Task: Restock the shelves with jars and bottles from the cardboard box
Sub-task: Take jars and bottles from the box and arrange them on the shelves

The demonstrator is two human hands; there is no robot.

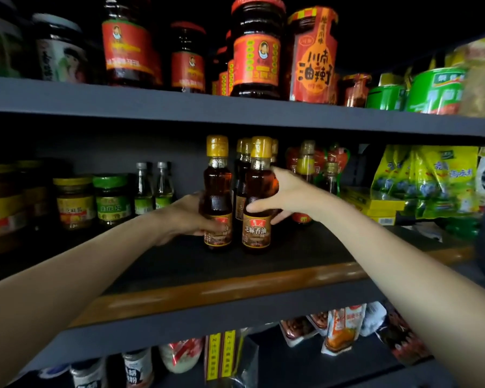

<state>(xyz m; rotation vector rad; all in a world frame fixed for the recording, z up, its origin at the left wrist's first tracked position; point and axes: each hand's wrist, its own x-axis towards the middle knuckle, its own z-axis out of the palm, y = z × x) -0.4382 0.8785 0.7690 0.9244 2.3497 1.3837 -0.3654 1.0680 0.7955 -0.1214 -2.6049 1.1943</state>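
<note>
Two brown sesame-oil bottles with gold caps stand upright side by side on the middle shelf [263,264]. My left hand [184,217] grips the left bottle [218,189] low on its body, the thumb across its label. My right hand [286,196] holds the right bottle [259,191] round its waist, fingers curled behind and thumb in front. More bottles of the same kind [244,161] stand just behind them. The cardboard box is out of view.
Small jars [74,203] and slim clear bottles [153,186] stand left of the hands; yellow packets [426,177] lie to the right. Red chilli-sauce jars [256,49] and green tins [434,91] fill the upper shelf. Sachets and jars sit on the shelf below.
</note>
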